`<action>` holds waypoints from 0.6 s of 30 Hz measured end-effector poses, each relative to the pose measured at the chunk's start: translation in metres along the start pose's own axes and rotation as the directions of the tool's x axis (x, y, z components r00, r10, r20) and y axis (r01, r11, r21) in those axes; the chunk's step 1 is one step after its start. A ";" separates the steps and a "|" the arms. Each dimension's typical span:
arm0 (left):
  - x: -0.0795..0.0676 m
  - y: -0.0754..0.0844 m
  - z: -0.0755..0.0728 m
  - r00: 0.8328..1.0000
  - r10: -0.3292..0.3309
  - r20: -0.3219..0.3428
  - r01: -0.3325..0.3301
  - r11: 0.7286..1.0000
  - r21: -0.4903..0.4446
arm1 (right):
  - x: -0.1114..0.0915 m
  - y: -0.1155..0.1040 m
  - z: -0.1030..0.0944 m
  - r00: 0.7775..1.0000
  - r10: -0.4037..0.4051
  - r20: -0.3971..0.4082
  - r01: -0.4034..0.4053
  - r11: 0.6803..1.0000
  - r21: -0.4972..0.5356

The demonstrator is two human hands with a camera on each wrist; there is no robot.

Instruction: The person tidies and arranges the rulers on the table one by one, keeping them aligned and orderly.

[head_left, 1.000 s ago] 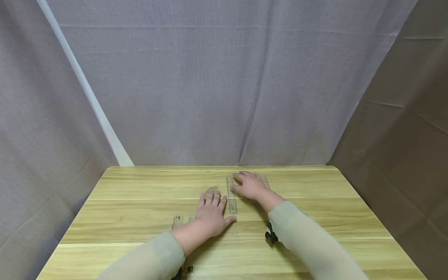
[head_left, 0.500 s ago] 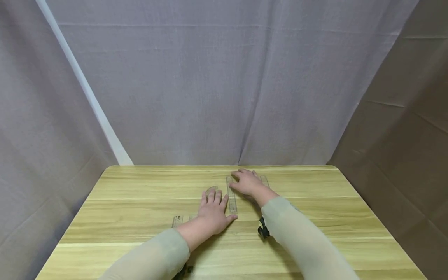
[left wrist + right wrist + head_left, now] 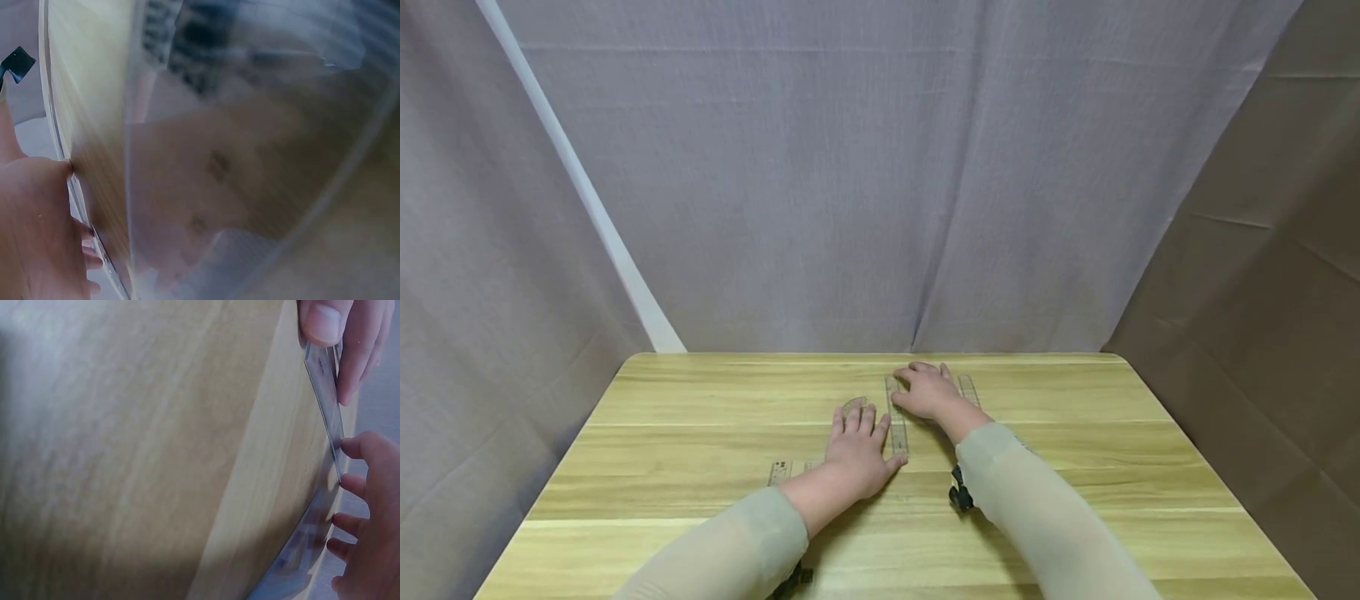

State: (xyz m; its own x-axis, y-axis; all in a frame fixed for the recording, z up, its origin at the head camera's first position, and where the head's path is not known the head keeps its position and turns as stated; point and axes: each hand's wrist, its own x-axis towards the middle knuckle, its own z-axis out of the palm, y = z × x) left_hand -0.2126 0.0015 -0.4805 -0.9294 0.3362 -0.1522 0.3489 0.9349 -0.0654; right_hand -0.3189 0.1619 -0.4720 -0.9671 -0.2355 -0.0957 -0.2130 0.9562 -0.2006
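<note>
Fingers (image 3: 852, 419) spread on the left hand (image 3: 859, 458); cannot tell whether the right hand (image 3: 928, 394) grips the clear, straight, marked ruler (image 3: 898, 437).

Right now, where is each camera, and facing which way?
Head: worn there, facing forward and down at the table; left hand, right hand and sleeves show.
Left wrist: worn there, facing across the table past a blurred clear piece; left hand and some right arm show.
Right wrist: worn there, facing across the table at a ruler; both hands show partly.
Shared: head and right wrist both show ruler and hands.
</note>
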 end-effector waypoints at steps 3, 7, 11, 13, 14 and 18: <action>0.001 0.000 0.001 1.000 0.001 0.004 -0.001 1.000 -0.006 | 0.000 0.000 0.000 1.000 -0.006 -0.015 0.006 1.000 0.002; 0.002 0.000 0.002 1.000 0.001 -0.005 -0.001 1.000 0.000 | -0.002 0.000 0.000 0.999 -0.009 -0.032 0.009 1.000 0.003; 0.001 0.000 0.002 1.000 0.001 -0.007 -0.001 1.000 0.007 | -0.002 0.000 0.000 0.999 -0.006 -0.033 0.006 1.000 0.001; 0.000 0.001 0.002 1.000 0.002 -0.006 -0.002 1.000 0.007 | -0.002 0.000 0.000 0.999 -0.007 -0.036 0.008 1.000 0.003; 0.000 0.001 0.002 1.000 0.002 -0.008 -0.002 1.000 0.006 | -0.002 0.000 0.000 0.999 -0.008 -0.038 0.009 1.000 0.005; -0.002 0.002 0.001 1.000 0.000 -0.010 0.001 1.000 0.006 | -0.001 0.001 0.001 0.999 -0.008 -0.046 0.009 1.000 0.022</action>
State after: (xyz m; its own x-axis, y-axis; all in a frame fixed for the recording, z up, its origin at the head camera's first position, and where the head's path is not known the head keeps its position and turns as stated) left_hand -0.2098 0.0031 -0.4809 -0.9308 0.3370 -0.1420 0.3491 0.9344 -0.0710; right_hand -0.3182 0.1630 -0.4731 -0.9707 -0.2352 -0.0494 -0.2188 0.9500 -0.2229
